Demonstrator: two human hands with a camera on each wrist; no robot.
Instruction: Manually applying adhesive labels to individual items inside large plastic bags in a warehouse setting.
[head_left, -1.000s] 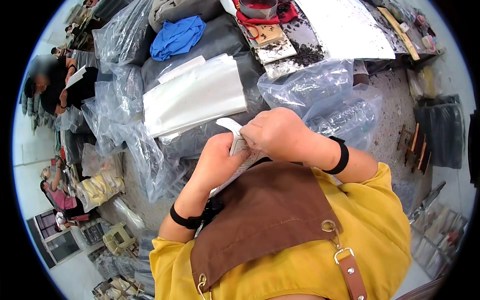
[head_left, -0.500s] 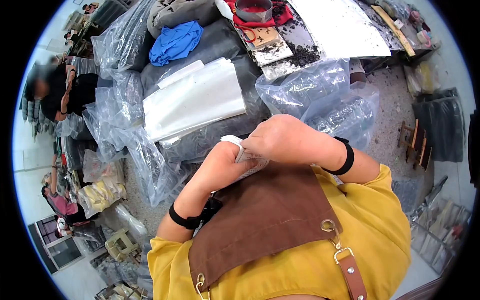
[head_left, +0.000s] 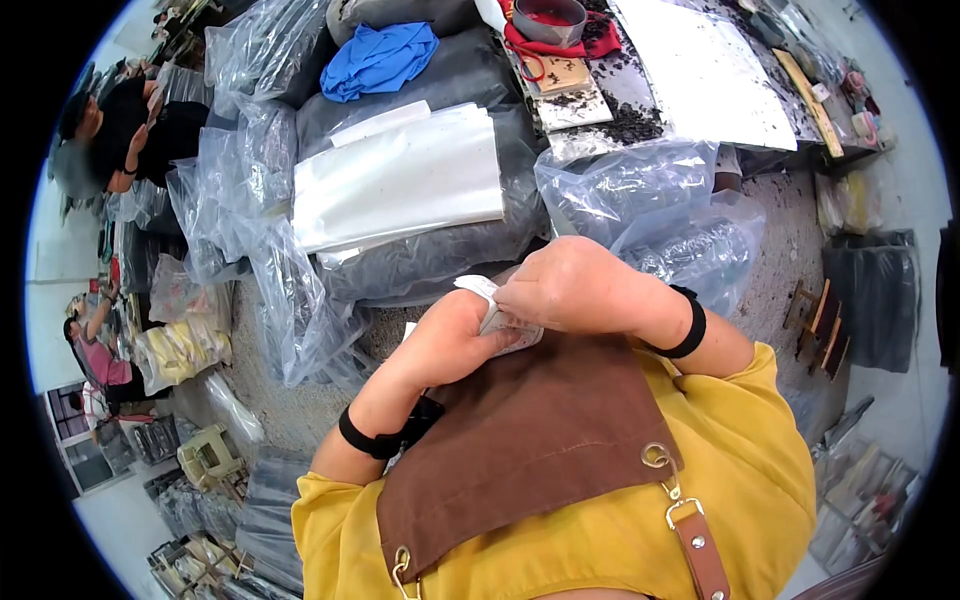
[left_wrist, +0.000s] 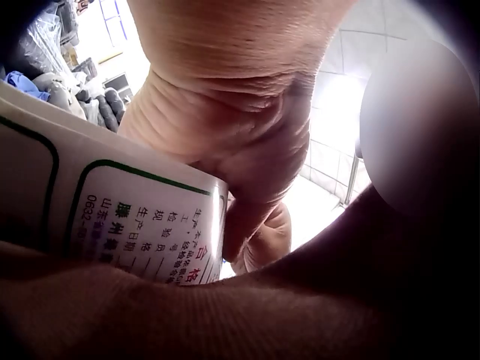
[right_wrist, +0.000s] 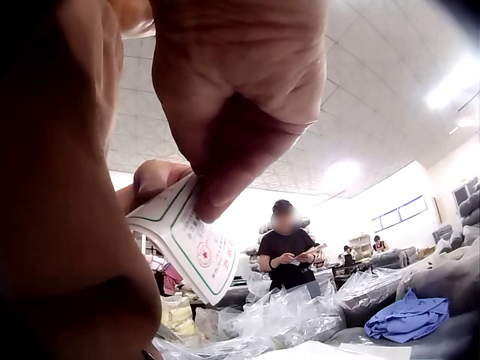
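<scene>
A small stack of white printed paper labels [head_left: 520, 338] is held between both hands in front of the apron. Green borders and printed characters show on the labels [left_wrist: 142, 217] in the left wrist view. My left hand [head_left: 447, 340] grips the stack, thumb lying across its face. With curled fingers, my right hand [head_left: 572, 285] pinches the upper edge of the labels. From the right wrist view, the labels [right_wrist: 201, 244] look fanned at the edge, with a red star stamp on the front one. The right fingertips are partly hidden behind the hand in the head view.
Large white sheets [head_left: 400, 185] lie on dark plastic-wrapped bundles ahead, near a blue cloth [head_left: 380, 60]. Clear plastic bags [head_left: 625, 195] hang at the table's edge. A metal bowl [head_left: 550, 20] and dark scraps sit farther back. Another person [head_left: 150, 130] stands at far left.
The labels' top end, earlier sticking up in a curve, now sits lower and closer to the left hand. Both hands have come slightly down and nearer each other. The head view has shifted.
</scene>
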